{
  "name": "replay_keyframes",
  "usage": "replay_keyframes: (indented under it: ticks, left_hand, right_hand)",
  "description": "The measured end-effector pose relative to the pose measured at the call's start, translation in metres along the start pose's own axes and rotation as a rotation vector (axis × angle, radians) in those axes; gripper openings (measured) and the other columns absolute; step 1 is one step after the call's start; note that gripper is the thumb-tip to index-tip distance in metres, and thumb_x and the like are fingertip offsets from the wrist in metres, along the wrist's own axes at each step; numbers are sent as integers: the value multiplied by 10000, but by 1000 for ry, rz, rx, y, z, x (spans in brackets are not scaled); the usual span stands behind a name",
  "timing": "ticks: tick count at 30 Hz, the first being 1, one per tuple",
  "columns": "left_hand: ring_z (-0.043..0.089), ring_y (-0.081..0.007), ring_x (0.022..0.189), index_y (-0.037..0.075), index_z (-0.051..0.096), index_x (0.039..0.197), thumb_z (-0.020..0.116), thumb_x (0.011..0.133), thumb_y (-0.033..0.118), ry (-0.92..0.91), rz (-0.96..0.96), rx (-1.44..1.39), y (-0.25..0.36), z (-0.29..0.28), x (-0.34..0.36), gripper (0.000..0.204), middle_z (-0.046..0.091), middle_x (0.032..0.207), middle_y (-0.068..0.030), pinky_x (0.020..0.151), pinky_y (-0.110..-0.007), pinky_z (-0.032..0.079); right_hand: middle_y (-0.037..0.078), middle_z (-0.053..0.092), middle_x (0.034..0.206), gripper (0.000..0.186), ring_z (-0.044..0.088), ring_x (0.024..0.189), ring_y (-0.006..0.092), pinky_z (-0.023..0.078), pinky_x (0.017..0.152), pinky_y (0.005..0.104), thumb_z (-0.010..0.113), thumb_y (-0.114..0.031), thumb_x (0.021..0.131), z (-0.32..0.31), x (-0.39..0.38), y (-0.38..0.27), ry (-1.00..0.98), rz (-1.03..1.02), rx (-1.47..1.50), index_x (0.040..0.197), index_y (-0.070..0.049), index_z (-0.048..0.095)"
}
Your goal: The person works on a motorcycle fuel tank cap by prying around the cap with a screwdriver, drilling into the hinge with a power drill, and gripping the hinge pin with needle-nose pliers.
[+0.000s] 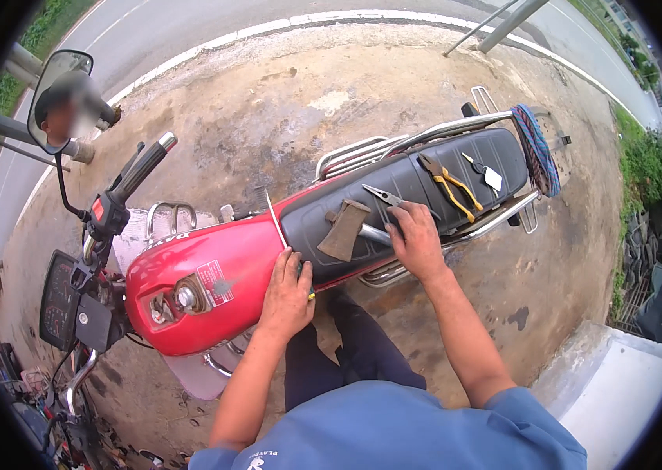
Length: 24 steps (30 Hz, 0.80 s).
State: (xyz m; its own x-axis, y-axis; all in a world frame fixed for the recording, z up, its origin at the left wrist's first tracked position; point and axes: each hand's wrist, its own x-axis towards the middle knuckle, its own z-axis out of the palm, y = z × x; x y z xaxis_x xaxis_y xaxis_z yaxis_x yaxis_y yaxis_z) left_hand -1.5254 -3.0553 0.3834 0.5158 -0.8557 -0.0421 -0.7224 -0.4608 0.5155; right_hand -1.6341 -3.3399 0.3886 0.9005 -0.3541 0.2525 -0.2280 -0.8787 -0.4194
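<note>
My left hand [288,291] is closed at the rear edge of the red fuel tank [237,286] of a motorcycle. A screwdriver is in it: the thin pale shaft [276,218] points away from me, and a yellow bit of handle shows under the palm. My right hand [418,241] rests on the black seat [311,215], fingers curled over the handles of needle-nose pliers [380,193]. Beside them lies a hatchet with a rusty head [344,231] and a metal handle [376,234], partly hidden by my right hand. Farther right lie yellow-handled pliers [448,186].
A small black item with a white tag [492,179] lies near the seat's rear. Striped rope [536,149] wraps the chrome rear rack. Handlebar [143,168], mirror [57,94] and gauges [57,301] stand left. A white ledge [620,392] is at lower right; a road runs behind.
</note>
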Motion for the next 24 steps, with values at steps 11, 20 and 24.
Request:
replay_keyframes:
  ticks: [11,20,24]
  left_hand:
    - [495,-484,1341,15,552,1428,806,846,216,80,104,151,33,-14,12,666,530,1456,-269,1122,-540,422]
    - [269,-552,1490,-8,474,1444,805,710,76,35,-96,7,2,5,-20,810,334,1594,-308,1211,-604,268]
    - [508,-462,1350,-12,644,1223,804,781,97,217,-8,10,16,-6,-37,483,575,1403,-218,1067,-529,480]
  right_hand:
    - [144,538,1032,332,537,1004,334,437,849,443,679,-127,841,-2,1,52,-71,31,-196,1146,-23,600]
    - [261,540,1111,298,618,978,465,531,856,501,603,-137,950,-11,7,21,-143,401,332,1186,31,532]
    - [130,653,1057,314,673,910,228,560,815,368,529,-167,1035,-49,-21,-15,-249,730,1399,1306,-9,522]
